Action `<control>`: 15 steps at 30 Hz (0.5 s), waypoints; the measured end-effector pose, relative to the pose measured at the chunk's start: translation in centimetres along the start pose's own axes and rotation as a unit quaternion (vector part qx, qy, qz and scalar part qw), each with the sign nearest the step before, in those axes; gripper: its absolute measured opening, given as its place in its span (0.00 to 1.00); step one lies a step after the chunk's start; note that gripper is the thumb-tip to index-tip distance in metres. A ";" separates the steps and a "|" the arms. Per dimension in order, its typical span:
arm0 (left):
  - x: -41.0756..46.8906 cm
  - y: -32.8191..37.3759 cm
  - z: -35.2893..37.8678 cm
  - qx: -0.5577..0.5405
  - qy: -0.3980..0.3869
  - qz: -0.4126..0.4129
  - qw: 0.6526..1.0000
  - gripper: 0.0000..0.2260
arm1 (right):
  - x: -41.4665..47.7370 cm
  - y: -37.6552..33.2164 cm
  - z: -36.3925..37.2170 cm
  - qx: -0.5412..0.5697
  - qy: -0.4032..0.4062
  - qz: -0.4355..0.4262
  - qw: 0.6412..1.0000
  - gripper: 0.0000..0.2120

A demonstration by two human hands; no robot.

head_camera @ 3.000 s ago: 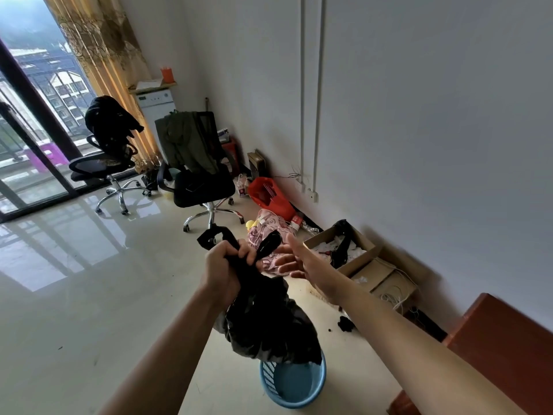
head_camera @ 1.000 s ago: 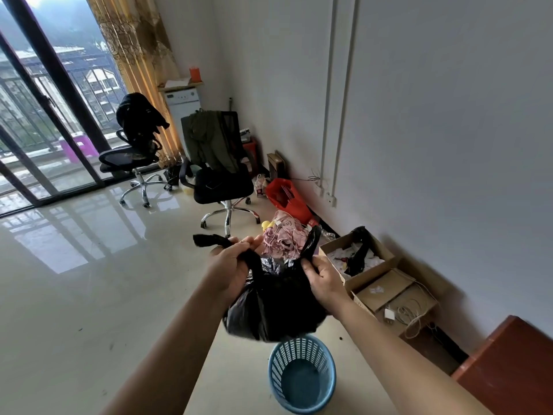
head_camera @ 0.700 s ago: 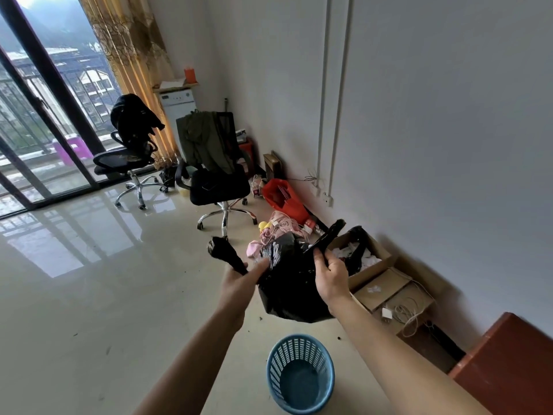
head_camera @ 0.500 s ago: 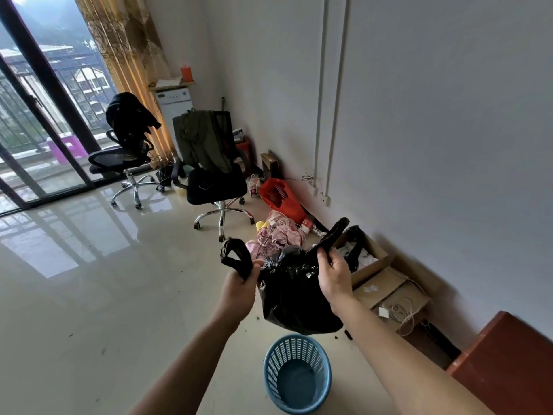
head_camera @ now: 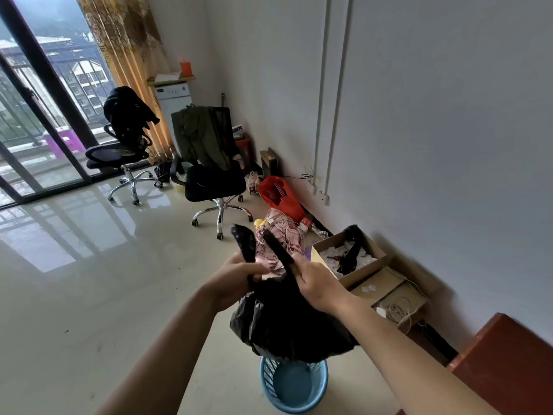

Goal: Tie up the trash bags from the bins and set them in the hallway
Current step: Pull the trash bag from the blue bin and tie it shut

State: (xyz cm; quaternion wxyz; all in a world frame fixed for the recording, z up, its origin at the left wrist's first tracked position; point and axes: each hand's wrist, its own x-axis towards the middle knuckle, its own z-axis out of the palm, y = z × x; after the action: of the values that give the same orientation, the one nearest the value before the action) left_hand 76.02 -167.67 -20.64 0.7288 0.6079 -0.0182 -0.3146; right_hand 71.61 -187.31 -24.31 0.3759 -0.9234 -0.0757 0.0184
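Note:
A full black trash bag (head_camera: 287,322) hangs in the air just above a blue plastic bin (head_camera: 294,387) that stands on the floor. My left hand (head_camera: 236,280) grips the bag's left handle strip, which sticks up past my fingers. My right hand (head_camera: 314,283) grips the other handle strip, which slants up to the left. The two hands are close together at the bag's neck, and the two strips stand side by side between them. No knot is visible.
Open cardboard boxes (head_camera: 359,265) with papers and cables sit along the right wall. A pink bag (head_camera: 281,232) and a red bag (head_camera: 279,196) lie beyond them. Two black office chairs (head_camera: 212,178) stand farther back. A reddish wooden cabinet (head_camera: 508,366) is at lower right.
My hands have come together at the bag's neck, bringing the two handle strips side by side. The bag now hangs lower, directly over the blue bin.

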 end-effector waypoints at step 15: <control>-0.1 -1.0 -2.3 -0.050 -0.055 -0.072 0.995 0.08 | 1.0 1.0 -2.2 0.357 -0.172 0.158 0.904 0.19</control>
State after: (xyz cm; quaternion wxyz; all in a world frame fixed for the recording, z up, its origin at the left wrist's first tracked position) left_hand 76.44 -165.66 -22.13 0.7319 0.5521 0.0012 -0.3994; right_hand 72.94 -189.36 -23.37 0.6538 -0.7096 0.0192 0.2620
